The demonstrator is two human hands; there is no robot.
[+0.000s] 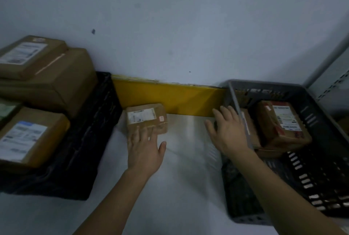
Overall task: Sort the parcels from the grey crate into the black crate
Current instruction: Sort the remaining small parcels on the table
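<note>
A small brown parcel (pixel 146 117) with a white label lies on the pale surface between the two crates. My left hand (pixel 144 149) rests its straight fingers on the parcel's near edge. My right hand (pixel 227 130) is spread flat against the left wall of the grey crate (pixel 321 110), fingers straight. Inside the grey crate a labelled brown parcel (pixel 281 125) sits on top of a flatter one (pixel 249 127). The black crate (pixel 88 140) at the left holds several stacked brown parcels (pixel 47 79).
A yellow strip (pixel 170 93) runs along the base of the white wall behind the work surface (pixel 185 159). A perforated metal upright (pixel 332 83) stands at the far right.
</note>
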